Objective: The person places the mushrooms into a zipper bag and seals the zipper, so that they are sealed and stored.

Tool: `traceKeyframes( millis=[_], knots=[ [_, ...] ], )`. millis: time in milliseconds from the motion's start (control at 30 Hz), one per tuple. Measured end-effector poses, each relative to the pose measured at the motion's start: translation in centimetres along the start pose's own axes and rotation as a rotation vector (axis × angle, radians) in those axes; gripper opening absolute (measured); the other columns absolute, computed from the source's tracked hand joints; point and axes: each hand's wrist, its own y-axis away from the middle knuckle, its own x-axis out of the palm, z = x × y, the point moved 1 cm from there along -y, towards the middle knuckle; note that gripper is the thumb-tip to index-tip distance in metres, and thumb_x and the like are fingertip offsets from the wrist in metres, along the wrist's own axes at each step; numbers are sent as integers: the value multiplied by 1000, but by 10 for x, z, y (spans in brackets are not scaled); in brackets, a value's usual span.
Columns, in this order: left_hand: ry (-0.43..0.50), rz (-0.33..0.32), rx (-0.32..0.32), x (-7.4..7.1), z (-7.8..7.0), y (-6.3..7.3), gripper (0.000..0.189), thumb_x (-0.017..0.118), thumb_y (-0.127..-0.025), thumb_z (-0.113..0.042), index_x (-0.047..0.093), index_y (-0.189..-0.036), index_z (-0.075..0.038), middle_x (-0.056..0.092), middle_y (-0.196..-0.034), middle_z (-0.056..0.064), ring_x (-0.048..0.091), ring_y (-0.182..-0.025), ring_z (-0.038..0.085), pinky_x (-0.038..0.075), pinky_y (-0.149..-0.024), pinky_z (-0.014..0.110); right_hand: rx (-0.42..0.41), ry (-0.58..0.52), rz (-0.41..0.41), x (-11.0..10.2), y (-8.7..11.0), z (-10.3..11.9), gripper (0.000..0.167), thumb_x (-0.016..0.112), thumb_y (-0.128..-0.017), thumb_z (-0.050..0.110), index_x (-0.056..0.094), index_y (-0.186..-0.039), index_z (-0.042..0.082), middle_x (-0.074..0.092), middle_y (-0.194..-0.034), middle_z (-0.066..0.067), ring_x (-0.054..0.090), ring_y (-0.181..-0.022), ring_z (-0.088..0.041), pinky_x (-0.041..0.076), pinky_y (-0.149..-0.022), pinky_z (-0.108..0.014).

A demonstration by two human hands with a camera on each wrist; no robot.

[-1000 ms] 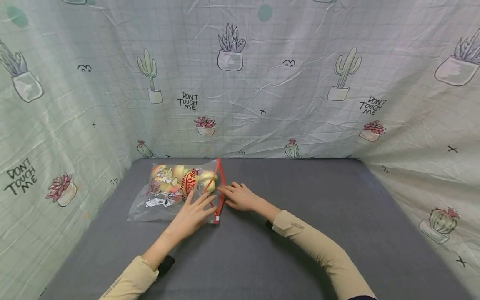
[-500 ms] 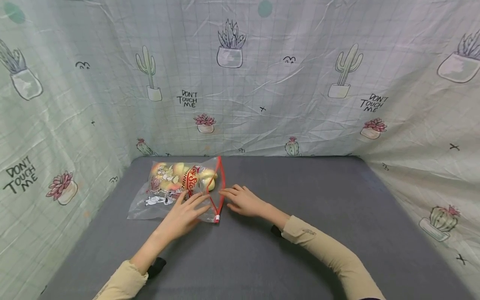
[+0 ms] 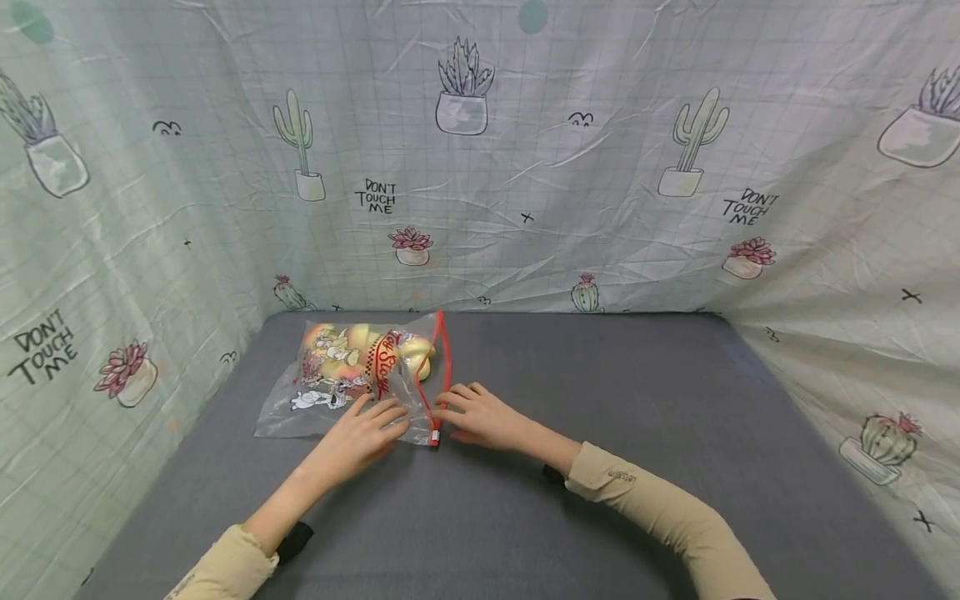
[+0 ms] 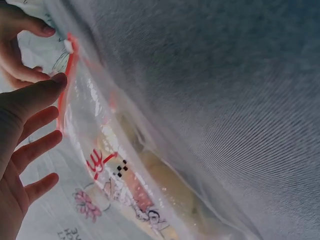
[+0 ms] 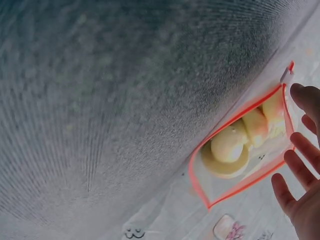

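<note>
A clear slider zip bag (image 3: 281, 417) with "Toy Story" print lies on its side on the grey table. Inside are yellow, rounded, glossy things (image 5: 227, 145) with reddish patches. The red zip strip (image 3: 447, 354) faces right, its mouth gaping in the right wrist view. A small white slider (image 3: 435, 435) sits at the near corner. My left hand (image 3: 360, 440), fingers loosely spread, is over the bag's near side. My right hand (image 3: 489, 419) is just right of the mouth, its relaxed fingertips overlapping the red strip near the slider.
The grey tabletop (image 3: 615, 400) stretches to the right and in front of the bag. A pale curtain (image 3: 510, 183) printed with cacti hangs behind and on both sides.
My left hand has drawn back left and slightly nearer along the bag. My right hand has moved nearer along the red strip towards the slider corner. The bag has stayed almost still.
</note>
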Motion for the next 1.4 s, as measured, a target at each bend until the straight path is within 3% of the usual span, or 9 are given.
traceKeyframes(
  millis=[267,533,733,1167,1400],
  knots=[
    [-11,34,43,7,-8,3,35,76,-66,-21,64,-98,-17,62,-107,2,57,-100,21,44,-85,44,-111,70,-17,1,-6,9,37,67,-76,36,60,-111,27,54,-119,5,46,-107,-12,37,-81,-29],
    [2,75,55,15,-12,4,26,70,-72,-22,66,-98,-17,63,-107,2,57,-98,20,45,-82,42,-157,116,28,7,-14,12,21,57,-84,33,60,-105,30,52,-119,6,44,-109,-11,35,-85,-29],
    [9,76,55,16,-12,4,24,68,-74,-23,66,-98,-18,63,-109,2,57,-96,20,44,-80,40,-183,157,40,11,-17,12,19,53,-86,35,60,-103,30,52,-117,6,43,-108,-12,35,-86,-30],
    [-30,86,60,17,-14,4,24,68,-74,-24,64,-97,-19,63,-104,-1,56,-90,19,44,-78,38,-177,143,44,9,-23,12,17,53,-85,33,62,-100,31,53,-112,6,43,-106,-12,35,-86,-30],
    [-67,44,44,17,-15,1,26,71,-70,-25,63,-94,-19,62,-91,-2,55,-81,17,43,-71,37,-78,13,3,9,-23,9,11,59,-83,32,64,-93,30,55,-109,8,44,-101,-10,36,-82,-27]
  ],
)
